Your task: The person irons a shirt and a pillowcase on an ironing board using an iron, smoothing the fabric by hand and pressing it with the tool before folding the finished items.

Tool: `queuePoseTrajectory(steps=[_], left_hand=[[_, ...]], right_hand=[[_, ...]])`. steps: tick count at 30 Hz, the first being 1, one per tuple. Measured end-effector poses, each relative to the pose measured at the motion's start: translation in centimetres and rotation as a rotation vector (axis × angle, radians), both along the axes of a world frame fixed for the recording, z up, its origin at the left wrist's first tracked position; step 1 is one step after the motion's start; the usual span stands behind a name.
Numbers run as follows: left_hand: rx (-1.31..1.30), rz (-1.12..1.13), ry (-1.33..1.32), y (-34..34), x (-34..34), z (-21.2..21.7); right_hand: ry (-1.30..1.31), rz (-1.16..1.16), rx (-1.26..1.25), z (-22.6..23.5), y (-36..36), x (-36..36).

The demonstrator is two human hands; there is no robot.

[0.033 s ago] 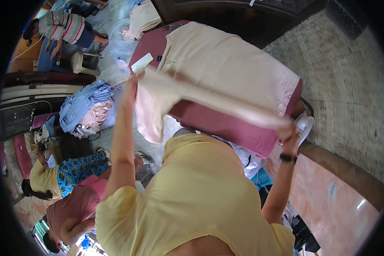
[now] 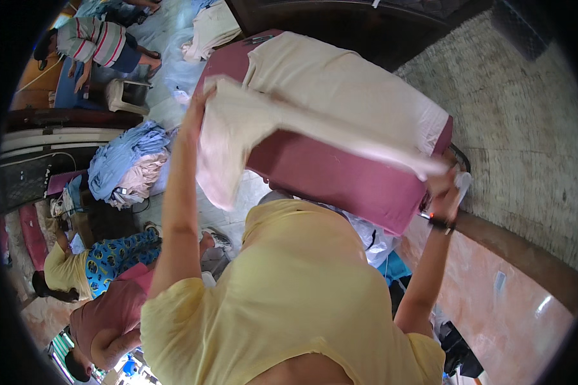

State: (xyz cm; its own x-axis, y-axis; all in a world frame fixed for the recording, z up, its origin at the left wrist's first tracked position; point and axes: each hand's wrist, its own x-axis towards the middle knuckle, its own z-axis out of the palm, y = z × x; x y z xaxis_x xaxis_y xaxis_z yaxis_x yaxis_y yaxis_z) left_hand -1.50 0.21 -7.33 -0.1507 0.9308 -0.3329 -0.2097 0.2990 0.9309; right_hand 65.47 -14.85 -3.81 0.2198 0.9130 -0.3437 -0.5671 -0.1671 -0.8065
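Stretched between my hands is a cream garment, blurred by motion, with one loose part hanging down beside my left hand. My left hand grips its upper left corner, fingers closed on the cloth. At the other end, my right hand pinches the garment's right end; its fingers are smeared, and a dark band circles that wrist. Behind, cream cloth lies spread over a maroon padded table. I cannot tell whether both are one piece. A white object, partly hidden, is just beyond my right hand.
Blue and pale laundry is heaped at the left, below a beige stool. Folded cream cloth sits beyond the table's far left end. Several people are around on the left. A pinkish wall stands at the right.
Both hands have shifted slightly, the left one up and the right one outward to the right. The held garment has risen, baring more of the maroon padding.
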Motion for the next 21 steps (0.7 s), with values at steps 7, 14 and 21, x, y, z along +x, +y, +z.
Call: queuePoseTrajectory(steps=[7, 14, 21], left_hand=[[0.307, -0.24, -0.11, 15.9, 5.6, 21.1], [0.265, -0.184, 0.089, 8.0, 5.1, 17.5], [-0.074, -0.161, 0.323, -6.9, -0.1, -0.3]], right_hand=[[-0.438, -0.289, 0.324, 19.9, 12.8, 2.3], [-0.594, -0.259, 0.065, 14.1, 4.7, 2.3], [-0.458, -0.074, -0.376, -7.9, -8.8, -0.3]])
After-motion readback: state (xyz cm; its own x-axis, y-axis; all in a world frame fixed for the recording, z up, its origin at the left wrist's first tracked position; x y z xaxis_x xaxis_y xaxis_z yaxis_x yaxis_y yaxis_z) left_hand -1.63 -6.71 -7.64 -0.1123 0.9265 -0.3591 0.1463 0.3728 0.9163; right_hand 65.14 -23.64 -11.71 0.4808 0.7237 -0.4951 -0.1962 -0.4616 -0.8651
